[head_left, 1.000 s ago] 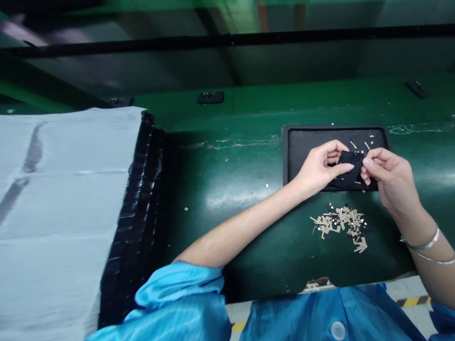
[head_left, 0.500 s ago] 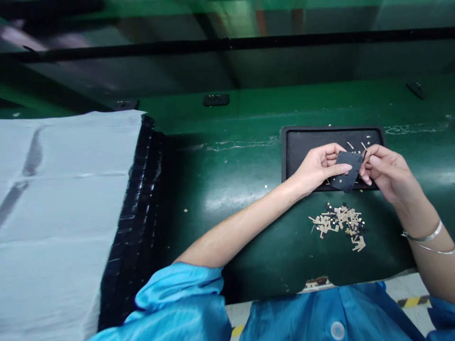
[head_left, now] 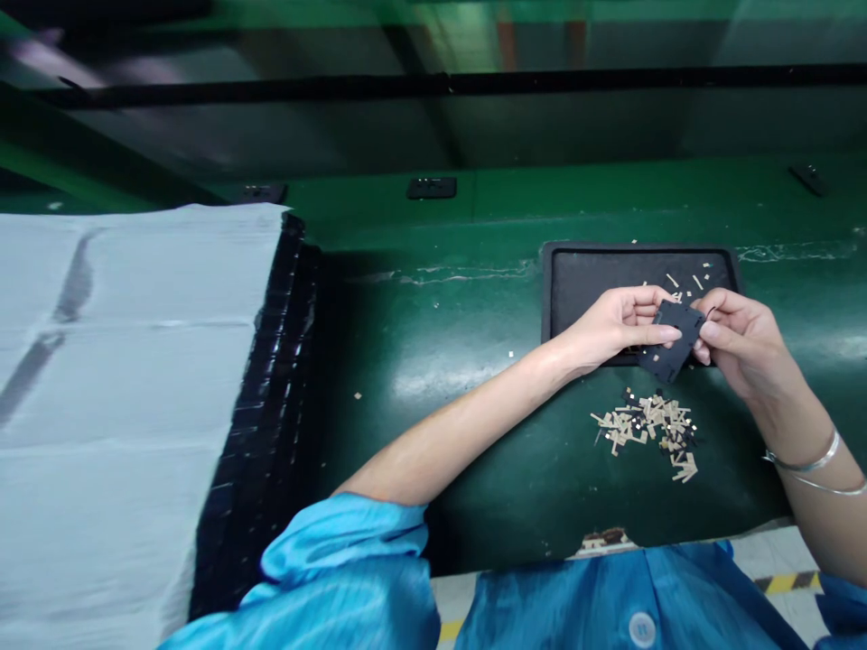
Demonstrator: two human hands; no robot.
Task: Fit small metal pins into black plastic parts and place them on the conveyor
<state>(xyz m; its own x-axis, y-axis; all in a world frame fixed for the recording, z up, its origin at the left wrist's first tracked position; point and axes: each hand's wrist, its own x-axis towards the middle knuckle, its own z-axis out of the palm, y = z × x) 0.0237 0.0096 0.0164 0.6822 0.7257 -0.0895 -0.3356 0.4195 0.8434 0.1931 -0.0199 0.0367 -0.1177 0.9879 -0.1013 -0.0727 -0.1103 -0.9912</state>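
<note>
Nearest us, the blue coat (head_left: 610, 614) fills the bottom edge. Just beyond it, on the green table (head_left: 474, 361), lies a loose pile of small tan scraps (head_left: 647, 429). Above the pile's far side we hold a flat black piece (head_left: 672, 343) between both hands. The left hand (head_left: 610, 327) pinches its left edge, thumb laid across the near face and fingers closed behind. The right hand (head_left: 741, 348) grips its right edge with curled fingers. The piece thus lies right of the left fingers and left of the right ones, and neither hand is the nearer. Its long axis runs roughly near to far, tipped so that one corner points down toward the scraps. It hangs over the near rim of the black tray (head_left: 569, 289). Well apart at far left stands a dark stack (head_left: 271, 406) under a white sheet (head_left: 122, 361).
</note>
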